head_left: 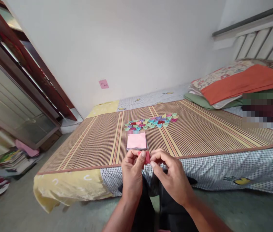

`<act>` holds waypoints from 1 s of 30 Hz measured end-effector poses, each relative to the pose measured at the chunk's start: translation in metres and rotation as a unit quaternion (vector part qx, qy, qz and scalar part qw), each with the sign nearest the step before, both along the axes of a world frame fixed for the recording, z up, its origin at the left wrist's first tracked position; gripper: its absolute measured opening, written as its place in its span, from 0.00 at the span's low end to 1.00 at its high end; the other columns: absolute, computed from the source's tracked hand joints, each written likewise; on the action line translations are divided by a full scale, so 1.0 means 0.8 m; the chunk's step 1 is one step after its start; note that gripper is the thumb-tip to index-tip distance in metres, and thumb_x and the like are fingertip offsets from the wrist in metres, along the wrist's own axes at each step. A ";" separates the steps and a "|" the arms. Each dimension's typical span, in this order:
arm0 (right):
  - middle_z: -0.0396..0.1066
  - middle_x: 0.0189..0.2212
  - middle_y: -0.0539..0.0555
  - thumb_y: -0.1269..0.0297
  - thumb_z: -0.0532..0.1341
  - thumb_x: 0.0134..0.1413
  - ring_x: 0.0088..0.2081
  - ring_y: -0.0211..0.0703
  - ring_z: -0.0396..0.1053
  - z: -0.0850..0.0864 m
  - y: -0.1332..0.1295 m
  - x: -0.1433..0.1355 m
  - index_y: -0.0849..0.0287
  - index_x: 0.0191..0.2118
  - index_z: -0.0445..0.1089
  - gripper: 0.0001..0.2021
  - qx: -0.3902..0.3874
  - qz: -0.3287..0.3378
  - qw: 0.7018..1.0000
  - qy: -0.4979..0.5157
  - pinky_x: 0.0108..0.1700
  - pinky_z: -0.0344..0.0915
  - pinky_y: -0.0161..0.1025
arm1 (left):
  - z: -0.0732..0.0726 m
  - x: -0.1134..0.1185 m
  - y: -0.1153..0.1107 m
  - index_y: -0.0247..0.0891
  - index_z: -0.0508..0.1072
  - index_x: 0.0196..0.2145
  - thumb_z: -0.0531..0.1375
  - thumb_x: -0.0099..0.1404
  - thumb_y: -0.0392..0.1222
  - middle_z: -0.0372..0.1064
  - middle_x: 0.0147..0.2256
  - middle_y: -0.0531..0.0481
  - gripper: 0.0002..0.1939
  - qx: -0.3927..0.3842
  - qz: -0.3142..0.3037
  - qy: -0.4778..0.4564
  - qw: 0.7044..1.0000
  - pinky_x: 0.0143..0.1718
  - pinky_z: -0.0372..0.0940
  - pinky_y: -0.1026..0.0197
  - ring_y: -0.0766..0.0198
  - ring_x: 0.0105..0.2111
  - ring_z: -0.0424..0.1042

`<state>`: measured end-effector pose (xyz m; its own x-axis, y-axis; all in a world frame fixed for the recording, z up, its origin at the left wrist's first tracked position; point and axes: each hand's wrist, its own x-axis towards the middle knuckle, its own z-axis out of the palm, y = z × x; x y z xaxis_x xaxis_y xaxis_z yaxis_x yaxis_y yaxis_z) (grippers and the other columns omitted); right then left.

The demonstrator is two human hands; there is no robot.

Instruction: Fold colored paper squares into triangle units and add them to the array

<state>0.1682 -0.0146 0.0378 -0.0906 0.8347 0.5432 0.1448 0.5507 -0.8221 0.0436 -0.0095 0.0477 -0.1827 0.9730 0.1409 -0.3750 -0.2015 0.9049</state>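
A small folded piece of red paper [147, 157] is pinched between the thumb and fingers of my left hand [133, 170], just in front of the bed's near edge. My right hand [169, 170] is close by, its bent fingertips at the paper's right edge, thumb and forefinger slightly apart. Beyond my hands, a stack of square paper [136, 141] with a pink top sheet lies on the striped mat. Behind it, several small folded paper pieces [151, 122] in many colours stand in rows.
A striped mat [90, 138] covers the bed, over a checked and yellow sheet [73, 187]. Folded bedding with an orange band [243, 83] is piled at the right. A pink note [104, 84] is on the wall. Books [13, 159] lie by the cabinet at the left.
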 end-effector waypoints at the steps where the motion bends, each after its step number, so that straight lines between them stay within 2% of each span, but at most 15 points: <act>1: 0.72 0.34 0.53 0.69 0.59 0.63 0.36 0.44 0.71 0.001 0.001 0.001 0.56 0.32 0.69 0.07 -0.004 -0.001 1.000 0.004 0.39 0.67 0.39 | 0.000 0.001 -0.001 0.37 0.72 0.27 0.74 0.57 0.48 0.71 0.25 0.53 0.16 0.002 0.006 0.009 1.000 0.31 0.62 0.65 0.68 0.26 0.66; 5: 0.72 0.32 0.52 0.66 0.62 0.64 0.34 0.42 0.70 -0.002 0.005 0.003 0.56 0.32 0.69 0.07 -0.033 0.001 0.999 0.024 0.39 0.67 0.38 | -0.003 0.002 -0.004 0.37 0.74 0.27 0.73 0.58 0.48 0.71 0.27 0.52 0.15 0.017 0.008 0.061 0.998 0.33 0.64 0.64 0.66 0.28 0.67; 10: 0.70 0.30 0.51 0.67 0.61 0.63 0.32 0.42 0.69 -0.008 0.007 0.008 0.57 0.31 0.69 0.07 -0.064 0.014 0.998 0.022 0.37 0.66 0.37 | -0.010 0.001 -0.004 0.37 0.75 0.28 0.72 0.60 0.46 0.71 0.26 0.53 0.13 0.029 -0.019 0.093 0.995 0.33 0.64 0.64 0.66 0.28 0.67; 15: 0.69 0.31 0.51 0.68 0.61 0.62 0.32 0.41 0.69 -0.008 0.009 0.009 0.57 0.31 0.69 0.06 -0.045 -0.015 0.999 0.011 0.36 0.66 0.36 | -0.015 0.001 -0.006 0.37 0.76 0.31 0.70 0.63 0.45 0.75 0.30 0.50 0.10 0.038 -0.015 0.104 0.994 0.38 0.66 0.62 0.62 0.32 0.72; 19: 0.73 0.31 0.50 0.67 0.62 0.63 0.33 0.41 0.71 -0.006 0.008 0.006 0.57 0.36 0.72 0.03 -0.050 -0.009 0.998 0.030 0.37 0.68 0.35 | -0.017 0.000 -0.009 0.37 0.78 0.37 0.65 0.68 0.45 0.75 0.33 0.49 0.08 0.061 0.009 0.191 0.980 0.39 0.67 0.60 0.60 0.35 0.72; 23: 0.72 0.29 0.50 0.65 0.63 0.63 0.32 0.41 0.71 -0.005 0.007 0.007 0.57 0.33 0.71 0.06 -0.058 -0.009 0.998 0.026 0.37 0.68 0.35 | -0.020 -0.002 -0.009 0.38 0.79 0.41 0.58 0.74 0.45 0.77 0.36 0.46 0.12 0.099 0.007 0.262 0.960 0.38 0.65 0.60 0.60 0.35 0.72; 26: 0.72 0.27 0.49 0.64 0.63 0.63 0.30 0.40 0.70 -0.005 0.005 0.009 0.57 0.32 0.70 0.07 -0.059 -0.029 0.998 0.012 0.35 0.67 0.35 | -0.021 -0.002 -0.009 0.39 0.79 0.45 0.57 0.74 0.44 0.77 0.39 0.45 0.12 0.105 0.005 0.289 0.952 0.38 0.65 0.60 0.60 0.36 0.72; 30: 0.76 0.29 0.51 0.65 0.62 0.64 0.31 0.41 0.73 -0.006 0.004 0.009 0.57 0.37 0.73 0.04 -0.055 -0.034 0.998 0.021 0.35 0.69 0.35 | -0.020 -0.003 -0.009 0.38 0.79 0.44 0.56 0.74 0.43 0.77 0.37 0.46 0.12 0.098 -0.002 0.304 0.948 0.36 0.64 0.60 0.60 0.35 0.72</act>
